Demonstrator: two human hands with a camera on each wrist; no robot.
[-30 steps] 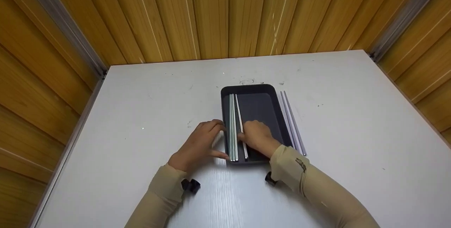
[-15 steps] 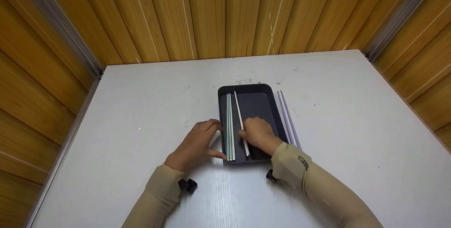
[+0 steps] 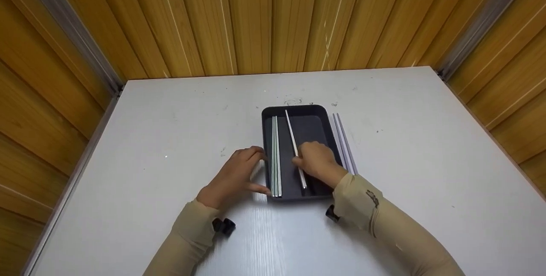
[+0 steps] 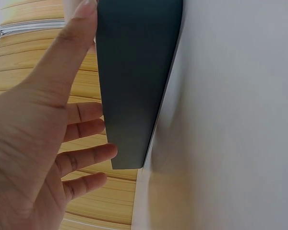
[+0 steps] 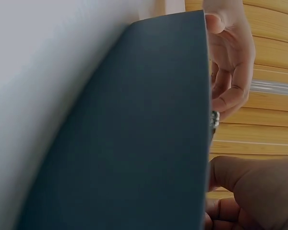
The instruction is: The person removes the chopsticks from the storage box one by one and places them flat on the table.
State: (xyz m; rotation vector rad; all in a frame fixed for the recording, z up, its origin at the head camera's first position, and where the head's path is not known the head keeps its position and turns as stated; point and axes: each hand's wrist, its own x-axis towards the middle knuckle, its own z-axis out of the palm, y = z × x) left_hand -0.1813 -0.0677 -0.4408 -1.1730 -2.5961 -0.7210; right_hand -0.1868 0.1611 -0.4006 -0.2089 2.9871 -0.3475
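Observation:
A dark rectangular tray [image 3: 307, 197] lies on the white table. Inside it, along the left wall, a pair of pale green and silvery chopsticks [image 3: 275, 156] lies side by side. My right hand [image 3: 318, 158] is inside the tray, pinching a white chopstick [image 3: 291, 135] between thumb and fingers. That chopstick slants across the tray's middle, apart from the pair. At the left rim, my left hand [image 3: 236, 171] spreads its fingers along the edge, its thumb by the near left corner. In the left wrist view, its fingertips [image 4: 105, 152] meet the tray's outer wall [image 4: 134, 91].
Two lilac chopsticks [image 3: 344, 143] lie on the table just right of the tray, partly covered by the right forearm. Wood-patterned panels [image 3: 251, 20] wall in the table [image 3: 187, 114] at the back and both sides.
My right hand has shifted the white chopstick rightward within the tray, widening its gap from the green and silvery pair. The left hand keeps its place at the rim. The head view has drifted slightly.

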